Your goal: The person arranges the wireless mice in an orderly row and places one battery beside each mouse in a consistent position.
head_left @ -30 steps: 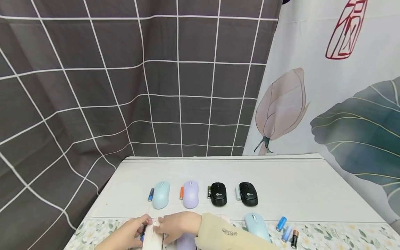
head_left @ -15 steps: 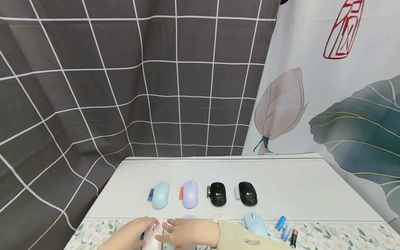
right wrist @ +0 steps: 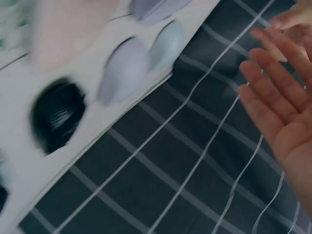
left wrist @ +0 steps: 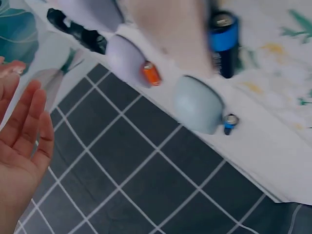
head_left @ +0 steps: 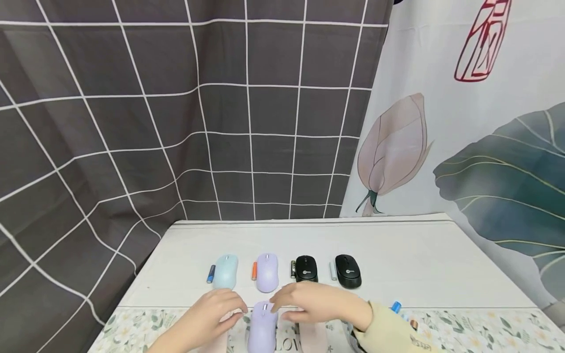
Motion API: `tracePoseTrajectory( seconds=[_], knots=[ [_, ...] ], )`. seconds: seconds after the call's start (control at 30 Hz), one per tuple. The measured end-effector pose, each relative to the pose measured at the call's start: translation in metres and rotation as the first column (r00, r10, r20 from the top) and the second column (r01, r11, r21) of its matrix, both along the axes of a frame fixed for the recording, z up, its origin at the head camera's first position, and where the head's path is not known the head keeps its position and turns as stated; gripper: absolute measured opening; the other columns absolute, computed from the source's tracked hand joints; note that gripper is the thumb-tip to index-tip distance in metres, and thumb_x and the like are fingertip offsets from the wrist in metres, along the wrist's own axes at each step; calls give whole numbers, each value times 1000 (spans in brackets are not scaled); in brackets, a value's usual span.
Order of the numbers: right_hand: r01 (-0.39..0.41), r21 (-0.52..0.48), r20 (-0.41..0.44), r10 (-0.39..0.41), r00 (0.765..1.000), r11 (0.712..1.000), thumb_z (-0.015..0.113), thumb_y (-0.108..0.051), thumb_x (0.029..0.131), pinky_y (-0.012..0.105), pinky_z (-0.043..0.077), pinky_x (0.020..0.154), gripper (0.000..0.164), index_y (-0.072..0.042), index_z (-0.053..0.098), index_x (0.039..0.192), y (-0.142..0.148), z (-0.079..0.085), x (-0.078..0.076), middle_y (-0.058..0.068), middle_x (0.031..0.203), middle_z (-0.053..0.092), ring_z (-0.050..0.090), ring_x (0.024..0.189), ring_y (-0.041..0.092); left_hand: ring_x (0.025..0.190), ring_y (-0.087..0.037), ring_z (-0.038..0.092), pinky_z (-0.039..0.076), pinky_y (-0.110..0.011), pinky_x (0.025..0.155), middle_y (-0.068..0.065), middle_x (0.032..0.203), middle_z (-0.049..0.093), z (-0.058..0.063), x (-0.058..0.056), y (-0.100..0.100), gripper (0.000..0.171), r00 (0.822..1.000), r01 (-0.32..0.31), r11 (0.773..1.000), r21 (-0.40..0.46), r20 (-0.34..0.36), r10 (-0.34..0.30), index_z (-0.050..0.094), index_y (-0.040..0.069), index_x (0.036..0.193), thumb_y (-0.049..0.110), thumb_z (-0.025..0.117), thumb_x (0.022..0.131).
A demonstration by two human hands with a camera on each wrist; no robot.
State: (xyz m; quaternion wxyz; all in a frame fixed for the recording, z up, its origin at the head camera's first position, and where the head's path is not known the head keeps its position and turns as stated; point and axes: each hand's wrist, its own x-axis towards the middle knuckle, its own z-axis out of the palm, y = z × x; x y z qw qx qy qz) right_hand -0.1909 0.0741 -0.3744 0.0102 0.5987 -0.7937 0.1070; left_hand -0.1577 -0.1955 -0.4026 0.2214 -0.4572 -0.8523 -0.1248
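My left hand (head_left: 218,314) hovers with relaxed fingers left of a purple mouse (head_left: 262,327) in the front row. Its fingers are loosely extended in the left wrist view. Under its wrist lies a pale pink mouse (head_left: 216,344), mostly hidden; the left wrist view shows that pink mouse (left wrist: 168,29) beside a blue-and-black battery (left wrist: 224,46). My right hand (head_left: 315,303) is at the purple mouse's right, fingertips close to its front end, palm over a second pale pink mouse (head_left: 313,337). The right wrist view shows its fingers straight with nothing held.
A back row holds a light blue mouse (head_left: 225,271), another purple mouse (head_left: 267,273) and two black mice, one the right-hand black mouse (head_left: 348,271). Each has a battery at its left, such as the orange battery (head_left: 254,271). A blue battery (head_left: 396,307) lies past the right sleeve.
Both hands have come off the left pale pink mouse. The left hand moved up and right; the right hand moved right, uncovering the front purple mouse. The right sleeve now covers the front light blue mouse.
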Motion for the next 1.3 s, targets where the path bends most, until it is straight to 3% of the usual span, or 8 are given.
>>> tracePoseTrajectory(
  seconds=[0.2, 0.4, 0.67, 0.73, 0.87, 0.97, 1.2, 1.3],
  knots=[
    [130, -103, 57, -125, 991, 986, 53, -17, 95, 29, 50, 94, 21, -8, 67, 108, 38, -2, -11, 2, 111, 69, 63, 108, 16, 83, -6, 61, 50, -25, 78, 13, 86, 66, 4, -13, 23, 8, 1000, 10, 1000, -17, 14, -10, 65, 20, 87, 15, 69, 81],
    [235, -191, 63, -227, 972, 953, 56, -9, 92, 34, 53, 87, 20, -3, 65, 109, 86, -3, -23, 6, 108, 69, 65, 102, 21, 81, -5, 61, 48, -20, 76, 13, 81, 65, 4, -19, 53, 8, 992, 80, 997, -16, -97, -81, 66, 20, 84, 15, 70, 79],
    [410, -200, 108, -396, 912, 890, 56, -14, 93, 41, 53, 85, 20, -6, 65, 109, 147, -5, -32, 7, 107, 70, 65, 100, 27, 80, -1, 61, 45, -14, 75, 14, 83, 68, 8, -23, 97, 8, 984, 90, 986, -140, -139, -110, 68, 22, 86, 19, 71, 79],
    [445, -188, 105, -432, 896, 876, 57, -14, 93, 41, 53, 84, 19, -6, 65, 108, 160, -6, -35, 6, 106, 70, 64, 100, 27, 77, 1, 60, 41, -10, 71, 15, 82, 68, 8, -23, 114, 9, 973, 103, 976, -191, -185, -138, 69, 24, 86, 20, 72, 78],
    [519, -170, 95, -510, 855, 838, 58, -16, 93, 42, 53, 84, 20, -7, 66, 108, 181, -10, -39, 6, 107, 70, 64, 100, 28, 68, 2, 54, 31, -10, 63, 20, 74, 63, 8, -20, 144, 4, 923, 127, 959, -251, -324, -207, 66, 28, 79, 27, 70, 80],
    [568, -167, 88, -561, 823, 806, 58, -17, 93, 43, 53, 83, 20, -7, 66, 108, 194, -11, -42, 6, 107, 70, 63, 101, 30, 63, 3, 51, 31, -11, 61, 21, 69, 59, 11, -20, 164, 11, 896, 124, 952, -281, -379, -229, 63, 30, 74, 33, 65, 85],
    [630, -215, 62, -634, 771, 746, 61, -14, 90, 42, 53, 80, 19, -9, 66, 108, 222, -14, -50, 5, 106, 70, 63, 100, 30, 75, 6, 55, 37, -9, 65, 22, 86, 66, 14, -32, 209, 7, 872, 122, 901, -415, -388, -297, 66, 32, 92, 33, 60, 88],
    [642, -247, 55, -651, 757, 726, 64, -12, 88, 40, 53, 77, 19, -11, 67, 106, 232, -18, -50, 4, 104, 70, 63, 98, 29, 69, 6, 51, 35, -9, 61, 21, 81, 62, 10, -38, 233, 13, 868, 158, 892, -424, -371, -330, 66, 31, 92, 30, 53, 94]
  ],
)
